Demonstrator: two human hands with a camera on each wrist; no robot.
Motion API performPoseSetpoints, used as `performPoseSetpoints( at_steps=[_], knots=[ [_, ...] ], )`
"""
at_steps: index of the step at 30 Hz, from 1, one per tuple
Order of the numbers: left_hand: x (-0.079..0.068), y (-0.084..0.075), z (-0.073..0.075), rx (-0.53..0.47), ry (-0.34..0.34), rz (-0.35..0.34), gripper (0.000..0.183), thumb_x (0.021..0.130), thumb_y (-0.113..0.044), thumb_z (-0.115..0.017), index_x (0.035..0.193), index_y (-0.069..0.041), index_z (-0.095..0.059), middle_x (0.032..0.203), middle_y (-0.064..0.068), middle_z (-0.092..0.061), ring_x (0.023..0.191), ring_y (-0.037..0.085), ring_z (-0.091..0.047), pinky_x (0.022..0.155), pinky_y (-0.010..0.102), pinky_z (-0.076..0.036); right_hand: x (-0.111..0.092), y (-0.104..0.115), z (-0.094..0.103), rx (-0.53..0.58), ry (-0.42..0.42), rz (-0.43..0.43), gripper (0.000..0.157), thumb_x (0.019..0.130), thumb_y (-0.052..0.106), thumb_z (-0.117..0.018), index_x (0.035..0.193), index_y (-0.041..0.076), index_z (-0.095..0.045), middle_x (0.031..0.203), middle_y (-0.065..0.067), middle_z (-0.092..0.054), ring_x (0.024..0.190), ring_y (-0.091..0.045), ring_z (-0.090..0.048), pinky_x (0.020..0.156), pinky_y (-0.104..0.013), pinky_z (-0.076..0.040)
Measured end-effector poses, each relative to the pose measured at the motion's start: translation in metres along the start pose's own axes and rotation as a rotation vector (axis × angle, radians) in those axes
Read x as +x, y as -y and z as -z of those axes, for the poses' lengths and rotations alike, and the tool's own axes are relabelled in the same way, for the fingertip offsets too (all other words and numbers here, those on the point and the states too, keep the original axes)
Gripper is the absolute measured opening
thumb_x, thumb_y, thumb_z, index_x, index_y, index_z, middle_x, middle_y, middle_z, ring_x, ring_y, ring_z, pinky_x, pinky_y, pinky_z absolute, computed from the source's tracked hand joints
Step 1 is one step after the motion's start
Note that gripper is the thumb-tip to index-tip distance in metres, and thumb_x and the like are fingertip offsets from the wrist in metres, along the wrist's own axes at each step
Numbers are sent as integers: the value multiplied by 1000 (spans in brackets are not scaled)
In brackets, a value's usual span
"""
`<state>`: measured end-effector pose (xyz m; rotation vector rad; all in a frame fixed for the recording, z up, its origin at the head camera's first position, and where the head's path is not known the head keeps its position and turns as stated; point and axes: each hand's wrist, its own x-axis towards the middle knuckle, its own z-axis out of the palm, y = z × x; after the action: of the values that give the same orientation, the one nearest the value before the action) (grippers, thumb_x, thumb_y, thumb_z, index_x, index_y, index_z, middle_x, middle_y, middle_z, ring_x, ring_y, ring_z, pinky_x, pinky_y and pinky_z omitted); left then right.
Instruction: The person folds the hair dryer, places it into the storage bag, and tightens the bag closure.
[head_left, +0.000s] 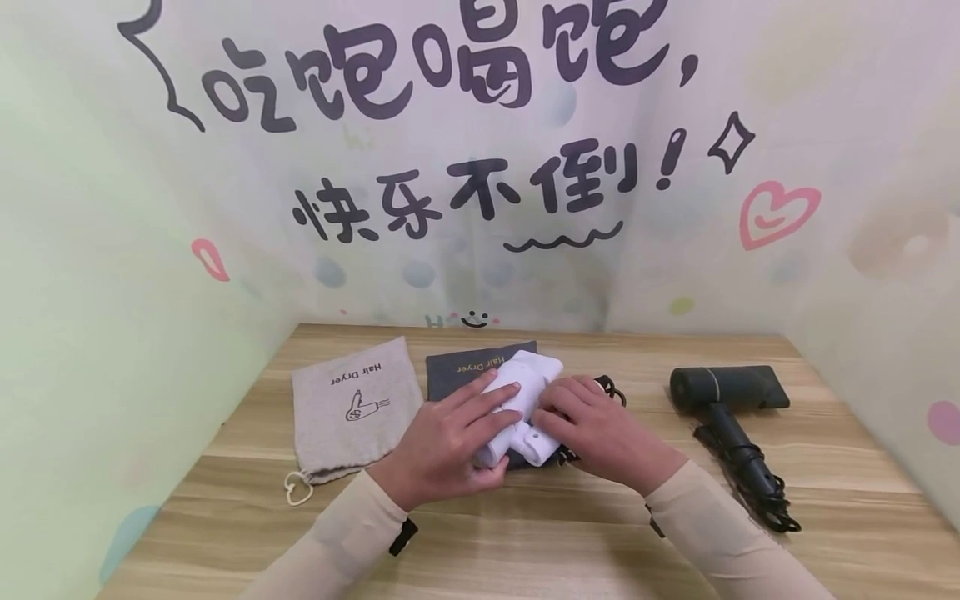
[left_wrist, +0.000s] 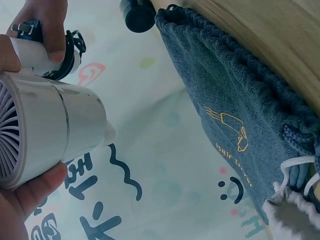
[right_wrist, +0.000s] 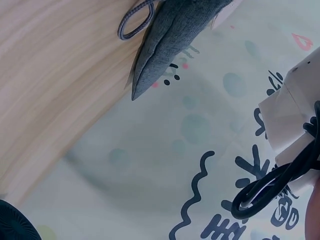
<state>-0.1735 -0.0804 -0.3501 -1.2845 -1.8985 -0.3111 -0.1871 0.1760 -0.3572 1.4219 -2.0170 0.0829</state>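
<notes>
Both your arms reach in from the near edge of the table (head_left: pixel 517 542), in pale sleeves (head_left: pixel 337 533), and your hands meet near the middle. Your left hand (head_left: pixel 453 437) holds the round body of the white dryer (head_left: pixel 531 377), with its fingers spread over the top and its thumb low on the side. Your right hand (head_left: pixel 600 429) is curled around the dryer's handle. The left wrist view shows a black cord (left_wrist: pixel 73 55) looped at the handle and a plug (left_wrist: pixel 29 31) with metal pins by your right hand.

The white dryer is up off the table, and from the head it hides part of the dark bag (head_left: pixel 450 379). That bag says "Hair Dryer" in gold, with a gold dryer drawing. The pale bag (head_left: pixel 322 417) on the left says "Hair Dryer" in dark letters, upside down to you, over a dryer drawing. A black dryer (head_left: pixel 731 387) lies on the right. The wall (head_left: pixel 480 267) has big dark writing: "吃饱喝饱, 快乐不倒!"
</notes>
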Motion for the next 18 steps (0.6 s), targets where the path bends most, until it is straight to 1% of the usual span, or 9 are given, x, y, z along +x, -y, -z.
performPoseSetpoints(
  at_steps=[5,13,18],
  knots=[
    [0,0,-2,4,-3,-2,43,68,-28,-76,107,-9,-72,126,10,-66,121,34,-59,84,37,-56,-2,0,-1,0,5,8,50,66,-4,-78,111,7,-60,109,-6,-56,101,-26,-53,94,-42,-44],
    [4,-3,-5,-20,2,9,45,68,-29,-77,108,-9,-72,126,8,-66,120,32,-60,87,35,-55,-6,-3,-2,32,-2,9,56,62,-4,-81,112,6,-59,110,-7,-55,104,-28,-52,97,-43,-43],
    [6,-4,-5,-47,12,8,46,66,-28,-80,107,-9,-72,126,8,-66,120,31,-60,85,34,-55,-5,-2,-1,42,-17,23,52,63,-3,-80,110,6,-58,109,-7,-54,105,-28,-53,97,-43,-44]
  ],
)
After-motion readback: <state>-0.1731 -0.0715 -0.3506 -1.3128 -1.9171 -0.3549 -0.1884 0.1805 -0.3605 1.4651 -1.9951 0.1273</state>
